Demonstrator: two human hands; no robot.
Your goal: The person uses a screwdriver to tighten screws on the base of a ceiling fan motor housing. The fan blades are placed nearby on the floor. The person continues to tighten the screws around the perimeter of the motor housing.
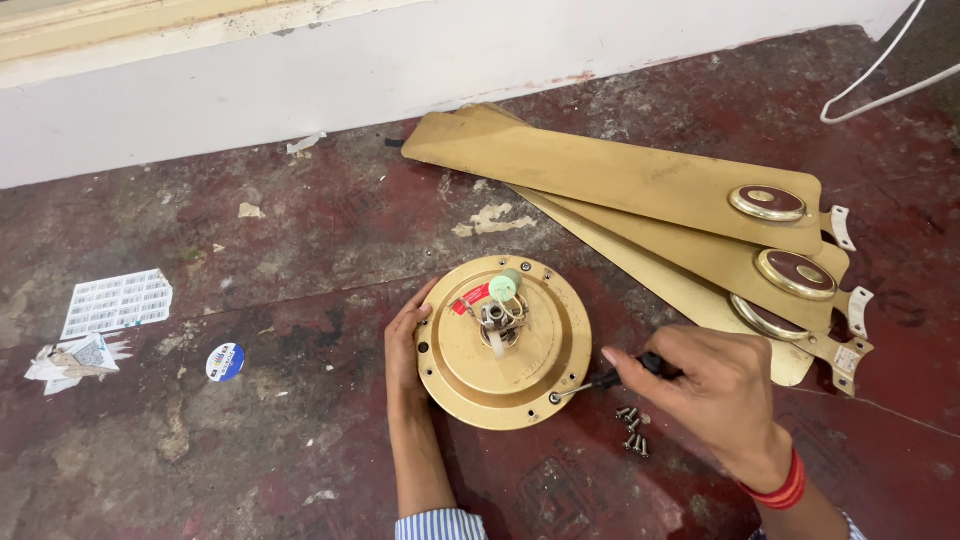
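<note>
A round gold ceiling-fan motor housing (pixel 470 370) lies on the dark red floor, with a red tag, a green cap and white wires at its hub (pixel 497 310). My left hand (pixel 405 345) rests against its left rim, steadying it. My right hand (pixel 700 385) grips a black-handled screwdriver (pixel 600 382), whose metal tip meets a screw on the housing's lower right rim. Several loose screws (pixel 632 428) lie on the floor just under my right hand.
Three gold fan blades (pixel 620 190) with metal brackets lie stacked to the upper right. A white wall base (pixel 300 80) runs along the far side. Paper scraps (pixel 118 300), a blue-white round sticker (pixel 225 362) and a white cable (pixel 880 80) lie about.
</note>
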